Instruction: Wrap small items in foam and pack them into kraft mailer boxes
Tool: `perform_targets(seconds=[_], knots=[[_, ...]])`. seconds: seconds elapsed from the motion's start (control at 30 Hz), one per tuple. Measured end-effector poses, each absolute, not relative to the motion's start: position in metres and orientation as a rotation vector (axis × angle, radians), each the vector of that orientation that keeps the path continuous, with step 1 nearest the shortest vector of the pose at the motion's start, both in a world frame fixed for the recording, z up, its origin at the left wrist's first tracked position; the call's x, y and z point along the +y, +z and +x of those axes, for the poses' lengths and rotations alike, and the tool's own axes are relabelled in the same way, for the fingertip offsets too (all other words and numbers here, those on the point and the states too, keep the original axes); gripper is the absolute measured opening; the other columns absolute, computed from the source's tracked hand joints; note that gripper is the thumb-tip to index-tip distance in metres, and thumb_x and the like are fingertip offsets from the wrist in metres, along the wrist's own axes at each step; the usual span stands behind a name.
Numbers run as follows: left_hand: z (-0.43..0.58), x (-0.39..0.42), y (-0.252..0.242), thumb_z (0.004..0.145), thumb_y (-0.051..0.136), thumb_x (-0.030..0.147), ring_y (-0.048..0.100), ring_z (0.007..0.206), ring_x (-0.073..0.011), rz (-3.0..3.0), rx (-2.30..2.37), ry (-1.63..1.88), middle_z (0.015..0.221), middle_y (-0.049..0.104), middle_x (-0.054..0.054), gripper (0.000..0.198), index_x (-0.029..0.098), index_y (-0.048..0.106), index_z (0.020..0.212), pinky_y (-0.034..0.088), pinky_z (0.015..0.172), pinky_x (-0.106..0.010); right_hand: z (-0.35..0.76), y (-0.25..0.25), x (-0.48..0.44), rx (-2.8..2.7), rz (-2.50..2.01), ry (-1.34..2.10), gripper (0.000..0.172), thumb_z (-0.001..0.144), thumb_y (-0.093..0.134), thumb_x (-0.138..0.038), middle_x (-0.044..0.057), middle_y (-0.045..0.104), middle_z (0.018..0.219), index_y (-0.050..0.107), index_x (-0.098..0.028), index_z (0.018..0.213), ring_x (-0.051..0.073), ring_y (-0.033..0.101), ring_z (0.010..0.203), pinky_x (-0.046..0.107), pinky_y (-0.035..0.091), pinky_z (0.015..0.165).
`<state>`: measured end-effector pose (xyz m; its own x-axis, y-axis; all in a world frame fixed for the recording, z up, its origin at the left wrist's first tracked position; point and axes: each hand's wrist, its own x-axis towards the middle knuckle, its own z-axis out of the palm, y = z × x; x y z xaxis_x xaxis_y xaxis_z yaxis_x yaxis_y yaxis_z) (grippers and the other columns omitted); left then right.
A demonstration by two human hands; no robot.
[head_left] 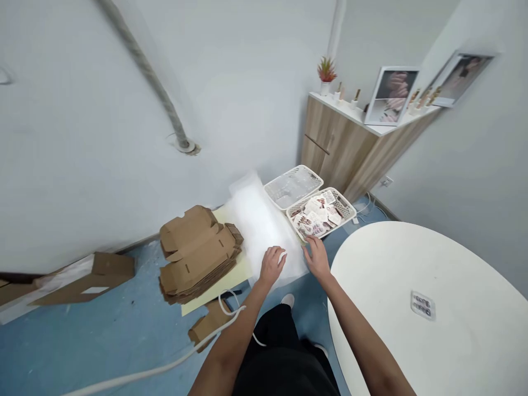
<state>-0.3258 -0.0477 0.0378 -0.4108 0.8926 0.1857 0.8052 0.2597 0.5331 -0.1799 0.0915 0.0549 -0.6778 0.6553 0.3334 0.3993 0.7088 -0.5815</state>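
My left hand (272, 265) rests on the near end of a stack of white foam sheets (259, 220) lying on the floor, with its fingers curled over the edge. My right hand (317, 256) lies at the sheets' right corner, fingers stretched out flat, just below a white basket (345, 212) filled with small printed packets (315, 214). Whether either hand grips a sheet is not visible.
A second white basket (292, 186) holds clear plastic. Flat cardboard boxes (198, 253) are stacked on a yellow sheet (231, 272) to the left. A round white table (429, 308) with a small packet (423, 304) stands right. A wooden cabinet (342, 148) stands behind; a white cable (165, 366) crosses the blue floor.
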Motion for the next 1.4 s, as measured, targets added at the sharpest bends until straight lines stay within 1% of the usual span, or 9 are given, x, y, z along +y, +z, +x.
perform_targets(seconds=[0.13, 0.27, 0.43, 0.57, 0.77, 0.9, 1.07, 1.17, 1.4], knots=[[-0.376, -0.065, 0.01, 0.098, 0.034, 0.032, 0.042, 0.134, -0.0272, 1.518, 2.564, 0.674, 0.141, 0.049, -0.014, 0.045, 0.02, 0.041, 0.141, 0.039, 0.108, -0.049, -0.236, 0.05, 0.075, -2.547, -0.601, 0.663, 0.034, 0.097, 0.039, -0.029, 0.013, 0.058, 0.123, 0.056, -0.021, 0.126, 0.027, 0.053, 0.118, 0.045, 0.045, 0.1], [-0.4, -0.071, -0.018, 0.096, 0.035, 0.037, 0.025, 0.145, -0.03, 1.509, 2.533, 0.502, 0.154, 0.033, -0.017, 0.057, 0.014, 0.028, 0.148, 0.031, 0.114, -0.053, -0.269, 0.032, 0.069, -2.663, -0.493, 0.68, 0.033, 0.095, 0.043, -0.024, 0.013, 0.06, 0.123, 0.058, -0.02, 0.124, 0.026, 0.055, 0.115, 0.044, 0.047, 0.098], [-0.414, -0.07, -0.025, 0.095, 0.033, 0.024, 0.032, 0.143, -0.0255, 1.514, 2.514, 0.457, 0.15, 0.042, -0.014, 0.053, 0.013, 0.032, 0.147, 0.033, 0.115, -0.048, -0.288, 0.01, 0.072, -2.816, -0.497, 0.663, 0.041, 0.09, 0.05, -0.019, 0.016, 0.056, 0.135, 0.056, -0.015, 0.13, 0.028, 0.05, 0.127, 0.047, 0.04, 0.107], [-0.42, -0.065, -0.014, 0.094, 0.032, 0.013, 0.048, 0.133, -0.0222, 1.494, 2.509, 0.415, 0.137, 0.057, -0.013, 0.044, 0.013, 0.05, 0.134, 0.04, 0.11, -0.04, -0.293, 0.004, 0.078, -2.923, -0.486, 0.661, 0.048, 0.087, 0.053, -0.02, 0.017, 0.053, 0.14, 0.052, -0.013, 0.135, 0.029, 0.046, 0.132, 0.049, 0.036, 0.11], [-0.418, -0.063, 0.019, 0.1, 0.028, 0.021, 0.068, 0.09, -0.0206, 1.469, 2.571, 0.494, 0.097, 0.072, -0.008, 0.035, 0.019, 0.062, 0.107, 0.055, 0.079, -0.033, -0.298, 0.025, 0.083, -2.834, -0.482, 0.646, 0.064, 0.083, 0.057, -0.02, 0.017, 0.042, 0.148, 0.039, -0.015, 0.145, 0.03, 0.039, 0.137, 0.049, 0.038, 0.11], [-0.403, -0.061, 0.052, 0.102, 0.028, 0.027, 0.067, 0.075, -0.0179, 1.61, 2.591, 0.583, 0.083, 0.07, -0.006, 0.035, 0.02, 0.062, 0.109, 0.052, 0.069, -0.028, -0.291, 0.047, 0.093, -2.726, -0.461, 0.598, 0.054, 0.086, 0.047, -0.015, 0.012, 0.046, 0.146, 0.045, -0.02, 0.14, 0.027, 0.037, 0.137, 0.049, 0.038, 0.11], [-0.367, -0.042, 0.083, 0.101, 0.035, 0.023, 0.067, 0.077, -0.0164, 1.972, 2.342, 0.795, 0.082, 0.07, -0.004, 0.028, 0.019, 0.062, 0.108, 0.053, 0.073, -0.028, -0.245, 0.064, 0.121, -2.578, -0.525, 0.384, 0.049, 0.077, 0.043, 0.0, 0.011, 0.058, 0.132, 0.062, -0.019, 0.117, 0.026, 0.042, 0.133, 0.053, 0.038, 0.109], [-0.335, -0.026, 0.088, 0.097, 0.038, 0.016, 0.067, 0.089, -0.0182, 2.115, 2.113, 0.883, 0.096, 0.071, -0.006, 0.027, 0.019, 0.06, 0.112, 0.055, 0.081, -0.032, -0.193, 0.07, 0.134, -2.523, -0.587, 0.194, 0.044, 0.078, 0.043, 0.002, 0.008, 0.064, 0.126, 0.065, -0.021, 0.108, 0.026, 0.042, 0.132, 0.055, 0.032, 0.112], [-0.241, 0.011, 0.068, 0.085, 0.047, 0.003, 0.062, 0.106, -0.0212, 2.264, 1.565, 0.837, 0.117, 0.066, -0.008, 0.025, 0.019, 0.062, 0.096, 0.054, 0.091, -0.038, -0.032, 0.073, 0.122, -2.364, -1.077, -0.079, 0.037, 0.087, 0.041, -0.004, 0.007, 0.06, 0.134, 0.065, -0.023, 0.107, 0.026, 0.037, 0.137, 0.055, 0.028, 0.114]])
